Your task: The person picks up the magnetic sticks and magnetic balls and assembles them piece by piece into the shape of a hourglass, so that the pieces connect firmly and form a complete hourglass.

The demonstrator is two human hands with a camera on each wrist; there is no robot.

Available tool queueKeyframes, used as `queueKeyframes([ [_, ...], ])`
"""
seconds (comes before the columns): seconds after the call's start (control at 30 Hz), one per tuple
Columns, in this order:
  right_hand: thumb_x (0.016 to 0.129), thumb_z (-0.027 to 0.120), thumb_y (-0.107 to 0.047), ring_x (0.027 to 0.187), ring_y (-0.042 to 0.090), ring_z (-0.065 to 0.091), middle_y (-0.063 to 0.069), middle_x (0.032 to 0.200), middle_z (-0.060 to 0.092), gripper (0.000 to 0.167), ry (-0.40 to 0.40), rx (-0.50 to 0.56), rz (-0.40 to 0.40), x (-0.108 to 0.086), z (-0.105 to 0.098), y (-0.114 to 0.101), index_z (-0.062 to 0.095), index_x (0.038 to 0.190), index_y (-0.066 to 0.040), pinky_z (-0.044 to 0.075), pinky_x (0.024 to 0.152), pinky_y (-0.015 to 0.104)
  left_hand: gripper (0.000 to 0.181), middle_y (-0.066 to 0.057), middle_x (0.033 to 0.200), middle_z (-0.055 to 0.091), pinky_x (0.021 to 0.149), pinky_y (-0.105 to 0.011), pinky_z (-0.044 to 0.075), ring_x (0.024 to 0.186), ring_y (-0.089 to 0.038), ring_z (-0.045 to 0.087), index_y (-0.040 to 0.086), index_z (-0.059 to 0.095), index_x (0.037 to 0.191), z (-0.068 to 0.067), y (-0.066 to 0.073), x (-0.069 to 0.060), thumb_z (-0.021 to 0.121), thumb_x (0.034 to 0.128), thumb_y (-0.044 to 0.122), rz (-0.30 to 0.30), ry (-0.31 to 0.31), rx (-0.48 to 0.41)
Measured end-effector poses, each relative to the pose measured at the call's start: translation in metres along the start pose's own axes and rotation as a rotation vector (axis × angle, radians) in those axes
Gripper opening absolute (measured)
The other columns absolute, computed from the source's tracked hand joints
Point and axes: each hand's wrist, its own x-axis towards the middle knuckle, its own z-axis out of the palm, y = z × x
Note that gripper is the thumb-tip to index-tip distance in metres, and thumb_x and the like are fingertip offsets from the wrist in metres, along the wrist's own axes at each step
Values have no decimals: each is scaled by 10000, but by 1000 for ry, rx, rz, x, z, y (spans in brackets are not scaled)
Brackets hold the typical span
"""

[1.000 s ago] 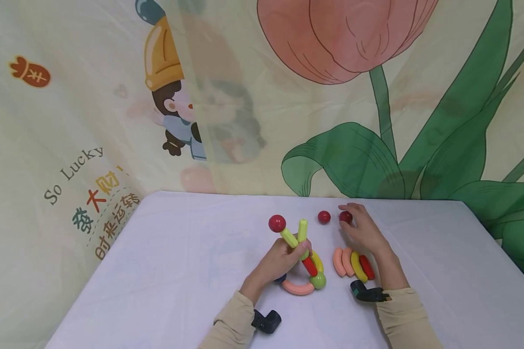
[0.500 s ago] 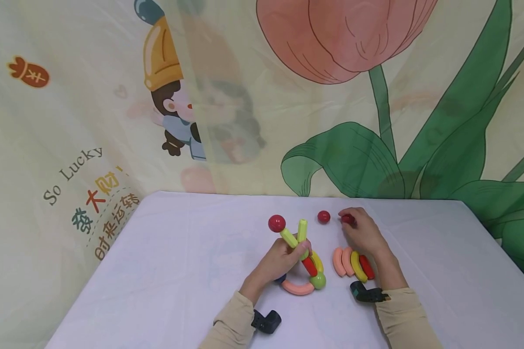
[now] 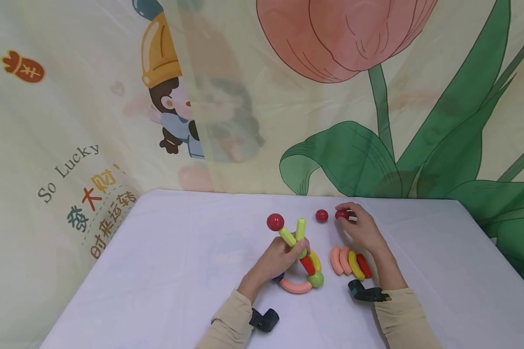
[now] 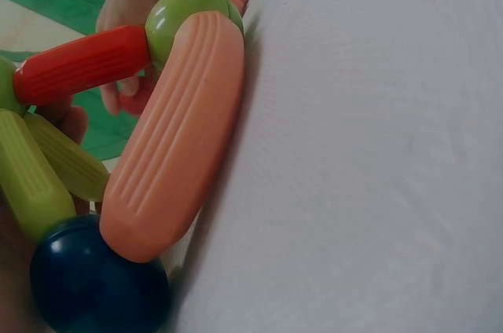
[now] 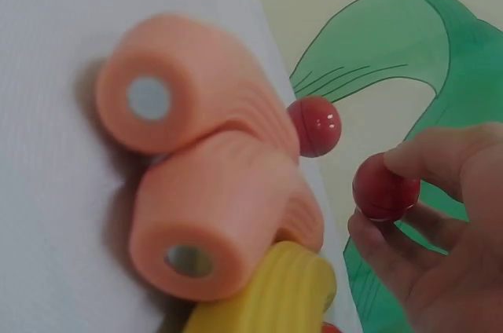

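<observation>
My left hand (image 3: pixel 276 261) grips the upper part of a built shape of sticks and balls. Two light green sticks (image 3: pixel 301 230) rise from it, one topped by a red ball (image 3: pixel 275 222). Below are a red stick (image 4: pixel 82 64), a green ball (image 3: pixel 316 279), a curved pink piece (image 4: pixel 177 137) and a dark blue ball (image 4: pixel 100 276). My right hand (image 3: pixel 364 230) pinches another red ball (image 5: pixel 385 187) between thumb and fingers, near the table's back edge. A further red ball (image 3: pixel 321 216) lies just left of it.
Two curved pink pieces (image 3: pixel 335 261), a yellow one (image 3: pixel 355 265) and a red one (image 3: pixel 364 266) lie side by side near my right wrist. The white-covered table (image 3: pixel 179 271) meets a printed curtain (image 3: pixel 236 179) at the back.
My right fingers have closed round the red ball, which has shifted slightly left towards the other loose red ball. My left hand keeps its grip on the built shape.
</observation>
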Motion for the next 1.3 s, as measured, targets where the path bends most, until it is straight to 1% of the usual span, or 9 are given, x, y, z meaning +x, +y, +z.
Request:
queueKeyframes([
  [0.17,934,549,-141,1190,357,482,174,1232,537,317,-5,77,5,0,-3,-3,513,1239,-63,438,977,532,266,-82,895,643,760,-199,460,835,-73,546,-2,616,979,0,-1,0,493,979,234,-16,4,-3],
  [0.4,926,561,-139,1185,333,489,146,1219,550,312,7,128,-2,-3,-4,-12,525,1231,-82,446,973,522,284,-77,907,641,743,-203,455,842,-89,542,-8,613,1000,1,0,0,490,980,248,-25,6,2],
  [0.57,916,585,-159,1198,316,484,124,1241,541,339,13,141,-4,-5,-3,-20,518,1244,-105,447,978,509,240,-75,901,646,749,-213,460,847,-100,549,44,619,967,1,1,-1,494,977,249,-36,14,1],
  [0.7,913,602,-155,1224,333,473,133,1273,522,351,-1,159,-30,-6,-2,-26,511,1250,-115,443,981,511,228,-65,904,653,785,-222,465,868,-105,560,68,619,976,1,0,-1,500,975,262,-51,16,-3],
  [0.77,913,607,-155,1228,337,474,136,1284,518,356,-3,154,-52,-8,-3,-29,510,1252,-112,445,977,510,238,-69,912,656,794,-224,467,875,-107,564,58,620,980,1,0,-1,499,976,264,-50,13,-3],
  [0.9,908,617,-153,1216,321,490,116,1280,524,350,3,136,-70,-10,-3,-35,515,1243,-130,459,964,496,265,-93,939,659,807,-221,469,886,-108,569,31,619,988,1,-1,0,494,978,264,-46,6,0],
  [1.07,907,618,-146,1201,309,506,100,1275,530,358,0,139,-97,-12,-2,-41,511,1248,-143,473,949,487,285,-122,956,655,810,-224,468,895,-108,567,5,614,998,0,0,1,489,980,260,-41,-1,1],
  [1.3,921,606,-202,1191,287,526,89,1274,532,358,-6,154,-129,-16,0,-49,506,1257,-132,477,951,467,288,-123,949,654,799,-224,468,885,-105,562,-8,613,1003,0,1,0,489,980,251,-38,-8,-5],
])
